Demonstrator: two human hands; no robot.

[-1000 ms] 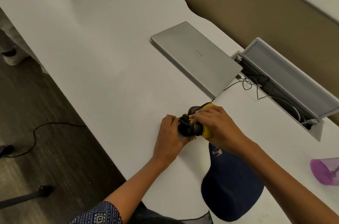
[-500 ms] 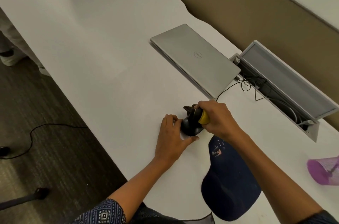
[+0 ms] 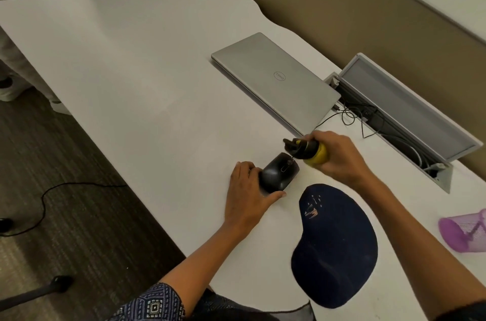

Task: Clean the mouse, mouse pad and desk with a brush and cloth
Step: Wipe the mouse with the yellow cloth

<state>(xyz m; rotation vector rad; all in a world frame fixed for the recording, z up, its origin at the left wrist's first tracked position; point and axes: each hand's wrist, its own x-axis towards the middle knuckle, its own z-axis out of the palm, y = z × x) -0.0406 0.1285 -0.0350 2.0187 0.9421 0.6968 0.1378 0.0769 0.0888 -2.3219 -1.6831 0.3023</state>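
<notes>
Gripping the black mouse (image 3: 279, 172) from behind, left hand (image 3: 248, 194) pins it flat on the white counter (image 3: 147, 89). Right hand (image 3: 339, 156), fingers curled tight, holds the yellow-black brush (image 3: 306, 150) just above mouse's front. Navy mouse pad (image 3: 335, 244) lies nr right forearm.

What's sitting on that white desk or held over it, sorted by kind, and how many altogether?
Laptop: 1
Mouse: 1
Mouse pad: 1
Yellow and black brush: 1
Purple item, partly cut off: 1
Total: 5
</notes>
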